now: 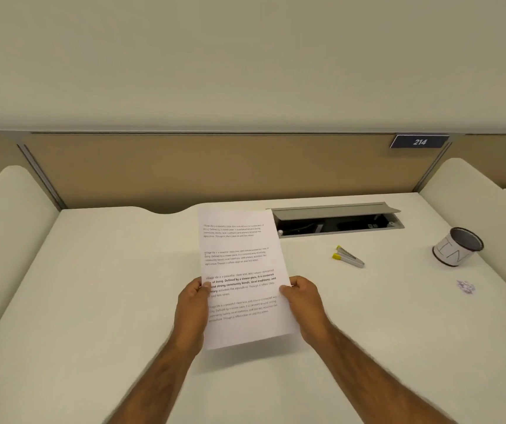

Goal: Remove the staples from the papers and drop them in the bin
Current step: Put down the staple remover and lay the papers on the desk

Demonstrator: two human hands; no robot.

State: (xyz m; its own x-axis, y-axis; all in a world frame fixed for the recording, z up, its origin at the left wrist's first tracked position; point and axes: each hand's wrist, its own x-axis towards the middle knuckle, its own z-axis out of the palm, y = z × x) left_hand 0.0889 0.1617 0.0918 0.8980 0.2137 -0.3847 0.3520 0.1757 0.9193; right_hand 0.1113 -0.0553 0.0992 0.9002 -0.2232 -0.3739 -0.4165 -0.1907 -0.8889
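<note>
Papers (241,276) sit between our two hands, held up off the bench (92,286) with their long axis running away from us, the far edge tipped toward the partition. Our left hand (191,313) pinches the left edge, thumb on the printed face, and our right hand (302,304) pinches the right edge the same way, so both sets of fingers are closed on the sheets. We cannot make out a staple anywhere on them (too small to tell). One staple remover (348,257) with yellow tips lies on the bench to the right and farther out, nearer our right hand, which we judge should go for it. One bin (458,246) stands beyond it, well apart. We count one stack, one tool, one bin.
</note>
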